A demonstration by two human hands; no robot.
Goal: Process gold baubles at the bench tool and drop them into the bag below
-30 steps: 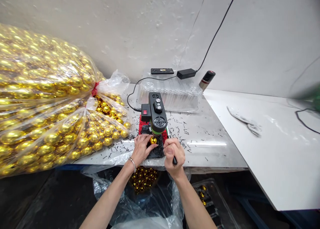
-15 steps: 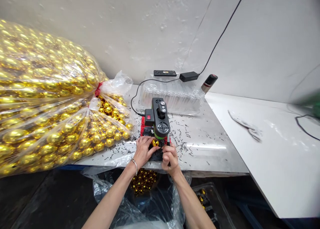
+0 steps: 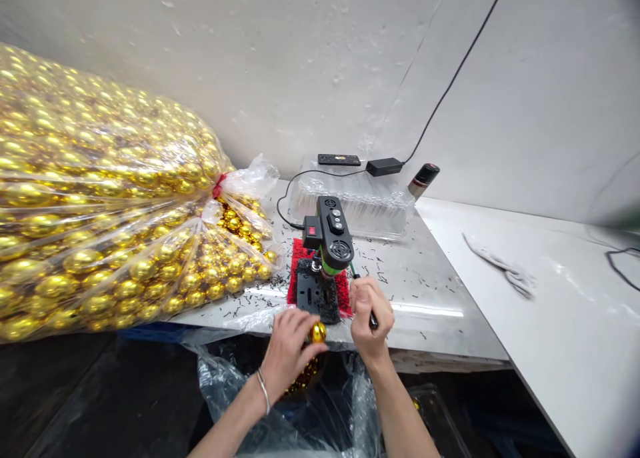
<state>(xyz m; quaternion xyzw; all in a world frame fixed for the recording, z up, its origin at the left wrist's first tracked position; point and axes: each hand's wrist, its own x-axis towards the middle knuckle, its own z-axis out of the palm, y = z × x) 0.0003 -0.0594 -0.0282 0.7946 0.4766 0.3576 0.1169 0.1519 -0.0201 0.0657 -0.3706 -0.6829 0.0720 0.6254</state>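
Note:
Between the fingers and thumb of my left hand (image 3: pixel 289 343) is a shiny gold ball (image 3: pixel 317 332), just in front of the table's front edge. My right hand (image 3: pixel 371 317) is wrapped round the black-gripped lever (image 3: pixel 373 321) of a small bench drill press (image 3: pixel 334 235). The drill's black base plate (image 3: pixel 311 295) has slots in it and dark shavings on its right part. A red mat (image 3: pixel 343 291) lies under the base. Below my left hand, more gold balls (image 3: pixel 303 380) show inside a clear plastic bag (image 3: pixel 220 385), partly hidden by the hand.
Large clear sacks of gold balls (image 3: pixel 100 198) fill the left side. Behind the drill stand a clear plastic tray (image 3: pixel 357 211), a power adapter (image 3: pixel 385 167) and a dark-capped bottle (image 3: pixel 424 180). Dark shavings litter the metal tabletop (image 3: pixel 415 298). A whitish glove-like item (image 3: pixel 500 265) lies right.
My left hand has drawn the gold ball from under the drill head toward me, past the table edge. The right hand, still on the lever, has moved to the right. The view has shifted slightly.

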